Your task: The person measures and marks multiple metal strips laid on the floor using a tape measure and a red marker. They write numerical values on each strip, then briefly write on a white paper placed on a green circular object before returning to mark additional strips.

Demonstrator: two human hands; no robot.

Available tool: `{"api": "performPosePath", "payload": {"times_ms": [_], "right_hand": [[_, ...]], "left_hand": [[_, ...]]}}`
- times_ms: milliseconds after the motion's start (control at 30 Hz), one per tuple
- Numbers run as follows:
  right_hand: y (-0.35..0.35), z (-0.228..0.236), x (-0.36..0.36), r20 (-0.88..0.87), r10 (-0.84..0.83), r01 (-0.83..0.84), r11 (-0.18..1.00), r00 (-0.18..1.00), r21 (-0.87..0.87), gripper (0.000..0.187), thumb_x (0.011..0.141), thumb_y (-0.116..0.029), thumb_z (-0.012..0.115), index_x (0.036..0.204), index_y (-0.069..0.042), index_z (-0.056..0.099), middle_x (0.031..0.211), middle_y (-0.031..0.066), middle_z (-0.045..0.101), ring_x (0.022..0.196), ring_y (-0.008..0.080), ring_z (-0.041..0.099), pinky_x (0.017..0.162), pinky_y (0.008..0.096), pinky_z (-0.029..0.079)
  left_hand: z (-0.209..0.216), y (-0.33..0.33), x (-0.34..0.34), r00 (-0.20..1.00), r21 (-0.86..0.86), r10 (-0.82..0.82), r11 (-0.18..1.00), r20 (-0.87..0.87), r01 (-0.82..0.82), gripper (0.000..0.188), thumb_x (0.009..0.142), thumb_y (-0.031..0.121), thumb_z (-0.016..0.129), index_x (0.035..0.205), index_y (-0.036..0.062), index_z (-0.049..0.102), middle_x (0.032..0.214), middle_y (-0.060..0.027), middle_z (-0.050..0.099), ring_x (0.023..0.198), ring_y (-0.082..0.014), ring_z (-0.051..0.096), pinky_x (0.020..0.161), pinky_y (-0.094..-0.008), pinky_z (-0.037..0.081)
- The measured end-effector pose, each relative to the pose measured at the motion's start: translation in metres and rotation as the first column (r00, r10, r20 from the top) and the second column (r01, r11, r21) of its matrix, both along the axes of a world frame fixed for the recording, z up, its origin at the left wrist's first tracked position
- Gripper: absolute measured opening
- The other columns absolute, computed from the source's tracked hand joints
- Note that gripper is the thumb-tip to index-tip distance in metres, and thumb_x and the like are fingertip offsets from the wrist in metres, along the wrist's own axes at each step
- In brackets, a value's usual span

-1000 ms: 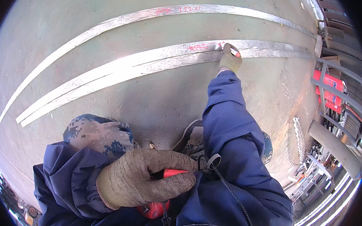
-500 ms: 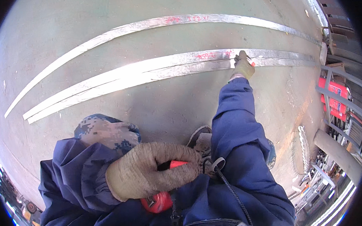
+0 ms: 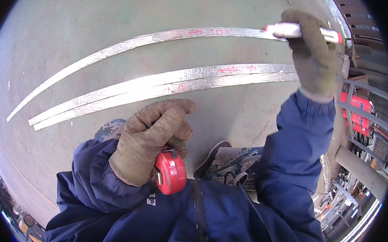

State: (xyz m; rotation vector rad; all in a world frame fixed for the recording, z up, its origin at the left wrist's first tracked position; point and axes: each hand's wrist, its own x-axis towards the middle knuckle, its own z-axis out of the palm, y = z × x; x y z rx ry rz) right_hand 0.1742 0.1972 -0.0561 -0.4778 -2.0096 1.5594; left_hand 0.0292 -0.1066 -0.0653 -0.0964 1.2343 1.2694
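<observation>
My left hand (image 3: 148, 144), in a brown-grey work glove, is closed around a red tape measure (image 3: 174, 171) in front of my jacket. Its index finger points out to the right while other fingers curl behind the case. Raised at the upper right, my gloved right hand (image 3: 313, 61) grips a white marker (image 3: 289, 30) with red ends, held roughly crosswise. This hand covers the right part of the metal strips. One long shiny strip (image 3: 139, 42) with red writing lies farther off. Two more, a rear strip (image 3: 155, 79) and a front strip (image 3: 129, 98), lie side by side nearer me, also marked in red.
The strips rest on a grey-green flat surface (image 3: 229, 109). At the right stand a grey metal frame (image 3: 369, 113) with red objects (image 3: 358, 105) behind it and a thick grey pipe (image 3: 361, 167). Tools and scraps (image 3: 343, 200) crowd the lower right.
My right hand has come off the nearer strips, up and to the right, with the marker. My left hand has moved forward and turned, bringing the tape measure more fully into sight.
</observation>
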Motion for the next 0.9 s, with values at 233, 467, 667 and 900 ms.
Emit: {"api": "performPosePath", "payload": {"times_ms": [233, 467, 667, 900], "right_hand": [[-0.122, -0.014, 0.033, 0.175, 0.069, 0.039, 0.837, 0.982, -0.545, 0.024, 0.086, -0.006, 0.080, 0.108, 0.003, 0.075, 0.098, 0.0118, 0.077, 0.089, 0.0172, 0.072, 0.080, 0.0293, 0.057], [-0.149, -0.020, 0.024, 0.259, 0.161, 0.014, 0.824, 0.953, -0.566, 0.024, 0.086, -0.008, 0.084, 0.106, 0.003, 0.076, 0.101, 0.0118, 0.077, 0.093, 0.0161, 0.073, 0.081, 0.0281, 0.058], [-0.150, -0.026, 0.030, 0.177, 0.282, -0.148, 0.830, 0.943, -0.537, 0.029, 0.083, -0.006, 0.087, 0.110, 0.000, 0.077, 0.100, 0.0116, 0.078, 0.090, 0.0162, 0.074, 0.077, 0.0290, 0.059], [-0.152, -0.020, 0.021, 0.203, 0.387, -0.357, 0.919, 0.900, -0.170, 0.032, 0.087, -0.015, 0.084, 0.115, -0.003, 0.075, 0.091, 0.0120, 0.076, 0.080, 0.0245, 0.074, 0.069, 0.0325, 0.058]], "left_hand": [[0.000, -0.002, -0.001, 0.990, 0.035, -0.129, 0.991, 0.062, 0.127, 0.033, 0.105, 0.028, 0.063, 0.127, 0.0038, 0.068, 0.085, -0.0081, 0.069, 0.067, -0.0153, 0.066, 0.061, -0.0301, 0.055], [-0.004, -0.005, 0.002, 0.986, 0.072, -0.115, 0.992, 0.119, 0.107, 0.030, 0.104, 0.030, 0.065, 0.118, 0.0030, 0.068, 0.084, -0.0094, 0.070, 0.068, -0.0156, 0.065, 0.060, -0.0305, 0.053], [0.000, -0.004, -0.003, 0.954, 0.039, -0.242, 0.970, 0.179, 0.238, 0.022, 0.105, 0.022, 0.065, 0.113, 0.0018, 0.069, 0.086, -0.0040, 0.068, 0.075, -0.0115, 0.063, 0.066, -0.0264, 0.052], [0.003, -0.009, -0.007, 0.908, 0.092, -0.372, 0.928, 0.195, 0.360, 0.027, 0.109, 0.020, 0.056, 0.128, 0.0021, 0.063, 0.092, -0.0060, 0.069, 0.080, -0.0132, 0.066, 0.071, -0.0283, 0.055]]}}
